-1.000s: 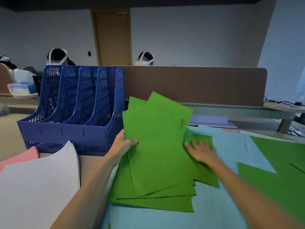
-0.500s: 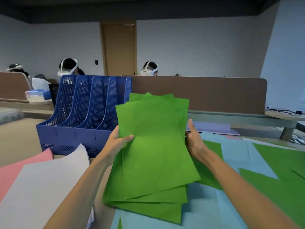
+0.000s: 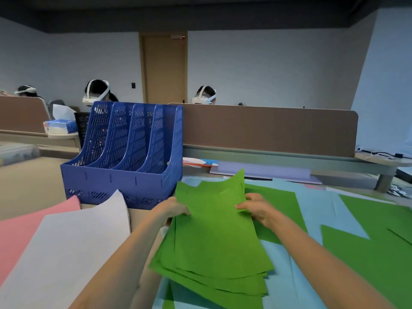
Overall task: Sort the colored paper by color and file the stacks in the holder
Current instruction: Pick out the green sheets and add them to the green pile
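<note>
Tan desk top [image 3: 29, 186], backed by a long brown divider panel [image 3: 267, 130], carries the work. A loose stack of green paper sheets [image 3: 218, 237] sits at the middle, fanned so the near edges step out unevenly and the far corners curl upward. The left hand [image 3: 171, 210] grips the stack's left edge with its thumb on top. The right hand [image 3: 256, 208] pinches the right edge, fingers curled onto the top sheet. The stack lies above light blue paper sheets [image 3: 316, 208]; whether its near end touches them I cannot tell.

Just left of the stack's far end stands the blue perforated plastic file holder [image 3: 133, 152], with four upright slots. More green sheets [image 3: 367, 253] lie flat to the right, over the light blue ones. To the left a pale white paper stack [image 3: 66, 253] overlaps a pink sheet [image 3: 29, 226]. Lavender sheets [image 3: 263, 171] lie near the divider. Beyond it sit people in white headsets, before a wooden door [image 3: 165, 70].
</note>
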